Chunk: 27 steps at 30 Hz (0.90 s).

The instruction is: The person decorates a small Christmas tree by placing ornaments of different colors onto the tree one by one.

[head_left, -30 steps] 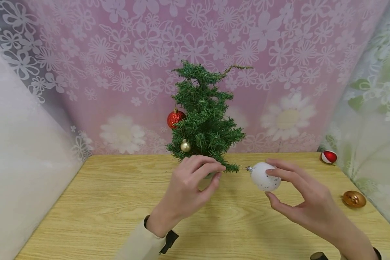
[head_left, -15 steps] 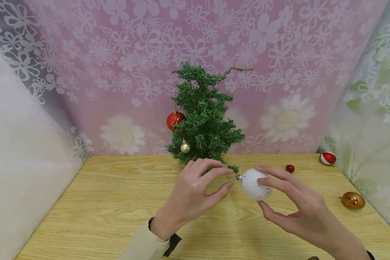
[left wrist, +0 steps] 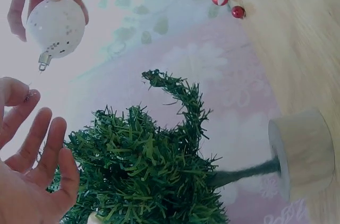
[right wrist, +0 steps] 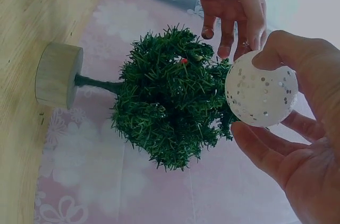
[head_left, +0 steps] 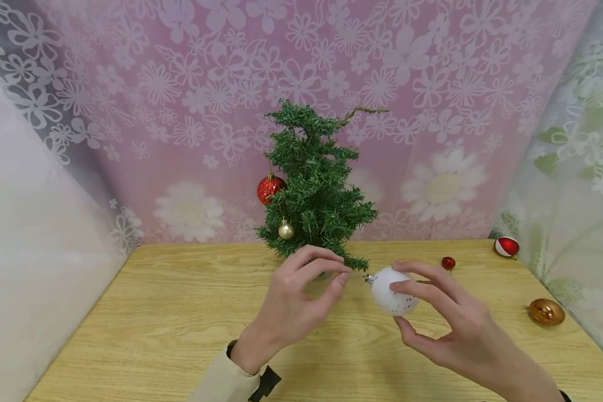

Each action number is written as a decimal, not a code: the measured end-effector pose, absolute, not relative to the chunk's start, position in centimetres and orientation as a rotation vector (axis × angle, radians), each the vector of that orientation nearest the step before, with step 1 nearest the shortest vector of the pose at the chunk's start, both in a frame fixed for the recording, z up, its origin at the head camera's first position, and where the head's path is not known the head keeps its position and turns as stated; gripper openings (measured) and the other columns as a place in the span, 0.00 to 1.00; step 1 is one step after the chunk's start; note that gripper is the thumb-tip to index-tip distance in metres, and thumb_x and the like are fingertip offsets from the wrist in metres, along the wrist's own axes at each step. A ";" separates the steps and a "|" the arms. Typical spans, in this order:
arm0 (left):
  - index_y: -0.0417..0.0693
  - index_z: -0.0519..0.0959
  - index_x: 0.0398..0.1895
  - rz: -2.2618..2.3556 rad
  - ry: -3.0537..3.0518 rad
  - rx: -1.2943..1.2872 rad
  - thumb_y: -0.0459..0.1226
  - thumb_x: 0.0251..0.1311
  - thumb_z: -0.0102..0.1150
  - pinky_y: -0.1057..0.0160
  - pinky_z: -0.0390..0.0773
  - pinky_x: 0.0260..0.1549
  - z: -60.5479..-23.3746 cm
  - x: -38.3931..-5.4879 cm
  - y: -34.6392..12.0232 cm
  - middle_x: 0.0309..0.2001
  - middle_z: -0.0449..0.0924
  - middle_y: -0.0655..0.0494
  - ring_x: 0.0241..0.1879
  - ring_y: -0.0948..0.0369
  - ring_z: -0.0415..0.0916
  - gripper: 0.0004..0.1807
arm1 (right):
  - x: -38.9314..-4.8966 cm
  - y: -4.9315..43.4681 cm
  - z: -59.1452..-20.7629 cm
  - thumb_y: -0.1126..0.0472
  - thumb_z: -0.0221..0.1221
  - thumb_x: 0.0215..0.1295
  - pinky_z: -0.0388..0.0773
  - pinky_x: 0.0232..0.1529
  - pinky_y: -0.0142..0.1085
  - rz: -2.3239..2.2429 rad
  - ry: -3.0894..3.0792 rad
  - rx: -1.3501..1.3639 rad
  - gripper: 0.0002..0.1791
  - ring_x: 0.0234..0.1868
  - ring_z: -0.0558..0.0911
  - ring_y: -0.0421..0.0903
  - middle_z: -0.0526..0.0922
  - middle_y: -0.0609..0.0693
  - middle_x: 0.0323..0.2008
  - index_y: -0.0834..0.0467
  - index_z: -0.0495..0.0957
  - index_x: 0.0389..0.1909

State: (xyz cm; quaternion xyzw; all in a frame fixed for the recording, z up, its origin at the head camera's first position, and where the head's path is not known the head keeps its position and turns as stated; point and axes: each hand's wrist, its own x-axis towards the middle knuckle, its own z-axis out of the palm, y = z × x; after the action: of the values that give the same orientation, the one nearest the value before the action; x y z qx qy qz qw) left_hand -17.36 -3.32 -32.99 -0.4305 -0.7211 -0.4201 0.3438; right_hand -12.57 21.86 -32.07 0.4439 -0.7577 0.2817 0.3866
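Note:
My right hand (head_left: 457, 324) holds a white Christmas ball (head_left: 393, 291) with silver specks between thumb and fingers, its silver cap pointing left. In the left wrist view the ball (left wrist: 56, 28) hangs above my left hand (left wrist: 37, 155), whose thumb and index finger pinch a thin hanging thread (left wrist: 30, 94) below the cap. The other left fingers are loosely spread. Behind both hands stands a small artificial Christmas tree (head_left: 316, 184), with a red ball (head_left: 271, 190) and a small gold ball (head_left: 286, 230) hanging on its left side.
On the right of the wooden table (head_left: 181, 312) lie a red and white ball (head_left: 506, 246), a small red ball (head_left: 448, 263) and a copper ornament (head_left: 546, 311). The tree's round wooden base (left wrist: 303, 152) shows in the left wrist view. Flowered curtains (head_left: 206, 111) stand behind.
The right hand has brought the white ball left and slightly down, closer to the left hand. The left fingers parted near the cap, then came back together on the thread.

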 end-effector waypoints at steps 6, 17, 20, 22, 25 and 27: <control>0.49 0.87 0.37 -1.214 -1.890 -1.079 0.33 0.65 0.64 0.69 0.82 0.46 -33.1 -17.2 -3.2 0.44 0.85 0.55 0.46 0.63 0.83 0.04 | -12.6 21.3 -32.6 0.47 0.55 0.72 0.74 0.57 0.18 0.741 -1.952 1.106 0.22 0.61 0.75 0.41 0.76 0.65 0.53 0.62 0.83 0.49; 0.53 0.88 0.36 -0.964 -1.907 -1.046 0.37 0.65 0.66 0.64 0.79 0.46 -33.0 -16.9 -2.8 0.44 0.85 0.58 0.45 0.63 0.82 0.03 | -13.2 20.6 -33.2 0.47 0.52 0.75 0.74 0.40 0.23 0.817 -2.033 1.050 0.18 0.50 0.78 0.43 0.83 0.53 0.51 0.60 0.75 0.41; 0.54 0.88 0.36 -0.915 -1.892 -1.054 0.38 0.64 0.67 0.65 0.78 0.42 -33.1 -16.8 -2.6 0.44 0.85 0.60 0.44 0.64 0.82 0.03 | -13.5 20.0 -33.5 0.48 0.53 0.77 0.73 0.30 0.20 0.835 -2.015 0.981 0.18 0.40 0.80 0.39 0.83 0.51 0.44 0.60 0.73 0.36; 0.55 0.89 0.36 -0.891 -1.878 -1.058 0.38 0.64 0.67 0.67 0.77 0.40 -33.1 -16.8 -2.5 0.44 0.85 0.60 0.43 0.64 0.82 0.03 | -13.7 19.7 -33.7 0.47 0.52 0.78 0.70 0.24 0.19 0.832 -2.000 0.943 0.20 0.34 0.79 0.37 0.83 0.49 0.41 0.60 0.71 0.33; 0.55 0.89 0.36 -0.867 -1.860 -1.060 0.38 0.64 0.66 0.68 0.75 0.39 -33.2 -16.7 -2.4 0.43 0.85 0.60 0.42 0.64 0.82 0.03 | -13.8 19.5 -33.7 0.47 0.52 0.79 0.69 0.22 0.19 0.816 -2.011 0.914 0.20 0.30 0.77 0.36 0.83 0.48 0.37 0.59 0.73 0.33; 0.56 0.88 0.36 -0.857 -1.856 -1.059 0.38 0.65 0.66 0.68 0.75 0.39 -33.3 -16.7 -2.4 0.44 0.85 0.60 0.42 0.64 0.82 0.04 | -13.7 19.5 -33.7 0.48 0.52 0.78 0.71 0.25 0.20 0.812 -2.047 0.913 0.17 0.30 0.77 0.36 0.82 0.47 0.36 0.58 0.75 0.36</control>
State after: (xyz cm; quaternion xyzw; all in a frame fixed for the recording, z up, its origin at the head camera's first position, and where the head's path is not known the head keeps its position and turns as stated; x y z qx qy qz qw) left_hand -16.69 -2.37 -33.27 -0.4202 -0.7361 -0.3399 0.4075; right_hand -13.75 19.47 -33.69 0.3557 -0.7978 0.3165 0.3699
